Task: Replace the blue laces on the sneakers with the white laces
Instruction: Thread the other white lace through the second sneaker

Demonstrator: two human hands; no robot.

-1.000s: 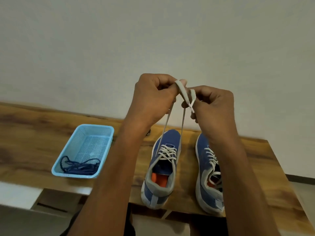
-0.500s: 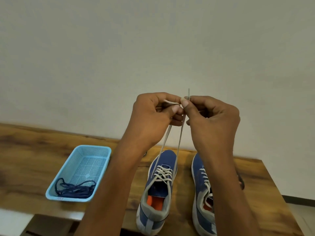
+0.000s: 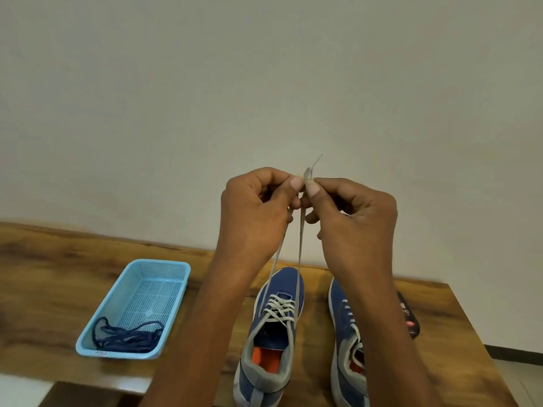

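Note:
Two blue sneakers stand on the wooden table. The left sneaker is threaded with a white lace whose two ends rise taut to my hands. My left hand and my right hand are raised above the shoe, thumbs touching, both pinching the lace ends together; one tip sticks up above my fingers. The right sneaker also carries a white lace and is partly hidden by my right forearm. The blue laces lie bunched in a light blue basket at the left.
A dark device with a red patch lies on the table right of the right sneaker. A plain wall rises directly behind the table. The table's front edge runs just below the basket and the shoes' heels.
My hands came closer together, the loop seen earlier is gone, and both lace ends are now pinched between my thumbs. The view has tilted so the table and shoes sit lower.

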